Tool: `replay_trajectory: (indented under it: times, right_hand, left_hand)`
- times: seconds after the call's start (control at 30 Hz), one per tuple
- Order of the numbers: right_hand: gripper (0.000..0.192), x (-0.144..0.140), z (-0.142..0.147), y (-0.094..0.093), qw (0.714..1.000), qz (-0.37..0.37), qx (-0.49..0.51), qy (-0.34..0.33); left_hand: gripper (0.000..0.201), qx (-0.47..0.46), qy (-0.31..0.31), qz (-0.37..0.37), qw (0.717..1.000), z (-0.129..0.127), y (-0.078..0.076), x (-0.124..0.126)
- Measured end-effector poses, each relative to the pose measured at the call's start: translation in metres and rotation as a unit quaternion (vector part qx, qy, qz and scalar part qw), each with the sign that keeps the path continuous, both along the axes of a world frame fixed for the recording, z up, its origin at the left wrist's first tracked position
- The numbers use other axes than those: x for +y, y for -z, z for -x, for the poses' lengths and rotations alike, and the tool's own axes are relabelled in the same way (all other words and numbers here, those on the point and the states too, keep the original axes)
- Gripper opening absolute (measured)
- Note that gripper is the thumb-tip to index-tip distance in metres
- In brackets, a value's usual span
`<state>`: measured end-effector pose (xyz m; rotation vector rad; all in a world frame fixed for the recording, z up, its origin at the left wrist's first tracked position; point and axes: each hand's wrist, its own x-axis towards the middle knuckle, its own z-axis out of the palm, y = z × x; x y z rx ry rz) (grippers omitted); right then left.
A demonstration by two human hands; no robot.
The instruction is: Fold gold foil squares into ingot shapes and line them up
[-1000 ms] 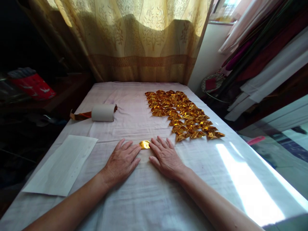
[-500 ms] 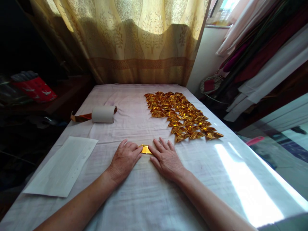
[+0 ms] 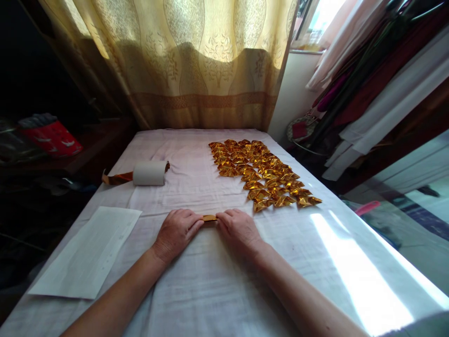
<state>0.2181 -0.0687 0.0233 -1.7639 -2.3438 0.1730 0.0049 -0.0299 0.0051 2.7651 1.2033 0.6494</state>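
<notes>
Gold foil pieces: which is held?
The lone narrow piece between left grip and right grip; the pointed pieces lie grouped in rows, beyond and mostly rightward.

Bare forearms (image 3: 121, 286) converge forward, bare left hand (image 3: 177, 232) and bare right hand (image 3: 241, 229) slightly apart, fingers (image 3: 192, 219) bent in a pinch.
</notes>
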Motion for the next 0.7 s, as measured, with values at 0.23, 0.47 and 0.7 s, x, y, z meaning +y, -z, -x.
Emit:
replay_trajectory:
  times: [0.23, 0.47, 0.7]
  right_hand:
    - [0.03, 0.049, 0.005, -0.01, 0.988, 0.032, 0.142, 0.054]
    - [0.028, 0.09, 0.013, 0.011, 0.952, 0.029, 0.296, 0.074]
    - [0.025, 0.096, 0.02, 0.035, 0.917, 0.004, 0.386, 0.098]
  left_hand:
    - [0.029, -0.075, -0.092, 0.133, 0.984, 0.008, -0.017, 0.029]
    - [0.039, -0.169, -0.183, 0.189, 0.95, 0.0, -0.007, 0.06]
    - [0.035, -0.233, -0.236, 0.174, 0.927, -0.001, 0.011, 0.064]
